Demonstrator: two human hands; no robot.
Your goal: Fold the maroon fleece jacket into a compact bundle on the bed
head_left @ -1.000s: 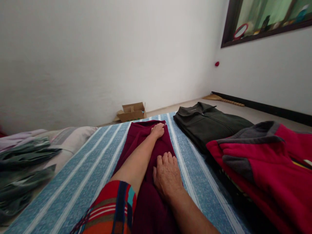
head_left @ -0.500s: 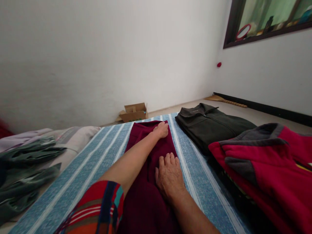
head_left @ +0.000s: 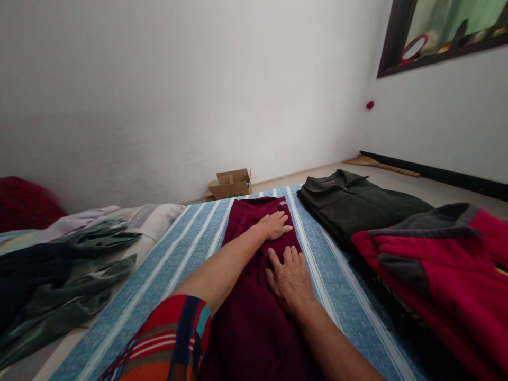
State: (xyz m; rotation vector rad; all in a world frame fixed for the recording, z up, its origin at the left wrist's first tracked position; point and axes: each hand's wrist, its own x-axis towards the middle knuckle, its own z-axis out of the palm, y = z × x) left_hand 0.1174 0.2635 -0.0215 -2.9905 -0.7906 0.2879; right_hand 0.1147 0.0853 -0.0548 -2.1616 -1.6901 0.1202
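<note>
A maroon garment (head_left: 257, 323) is laid lengthwise along a blue-and-white striped cover (head_left: 154, 264), its far end set near the cover's far edge. The left hand (head_left: 273, 225) is rested back-up on the garment's far part, the arm stretched diagonally from the near left out of a striped sleeve (head_left: 170, 338); its fingers are pointed right and held slightly apart. The right hand (head_left: 291, 278) is placed back-up, nearer and to the right, its fingers a little parted and its thumb set off to the left. Two hands are seen on one maroon garment, marked by one small label (head_left: 282, 203) at its far right corner. On the right are shown one dark green jacket (head_left: 357, 206) and, nearer, one red-and-grey garment (head_left: 448, 270); one cardboard box (head_left: 230, 189) is seen beyond the cover. Since half a second earlier, the left hand has been drawn nearer from that corner, its curled fingers extended and the label exposed.
</note>
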